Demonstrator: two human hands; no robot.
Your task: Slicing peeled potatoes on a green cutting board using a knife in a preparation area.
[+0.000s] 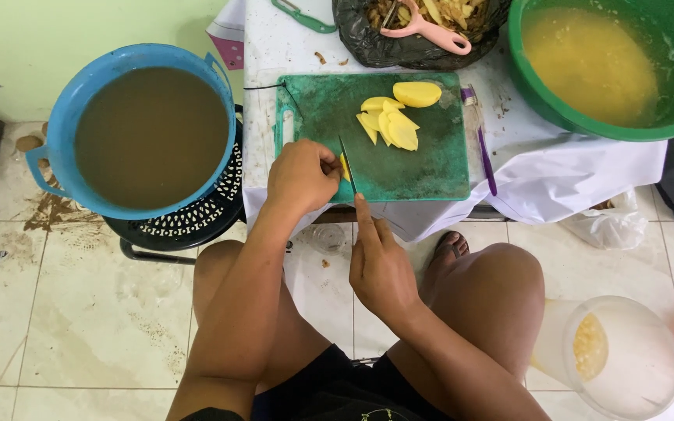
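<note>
On white-clothed table | green board | left fingers clamp potato | right fingers clamp knife | tiled floor

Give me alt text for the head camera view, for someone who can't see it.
Seen from above, a seated person's left hand steadies a yellow potato piece on a green cutting board while the right hand cuts it with a knife. Cut potato slices lie on the board, between a blue tub of brown water and a green basin of yellow water.
</note>
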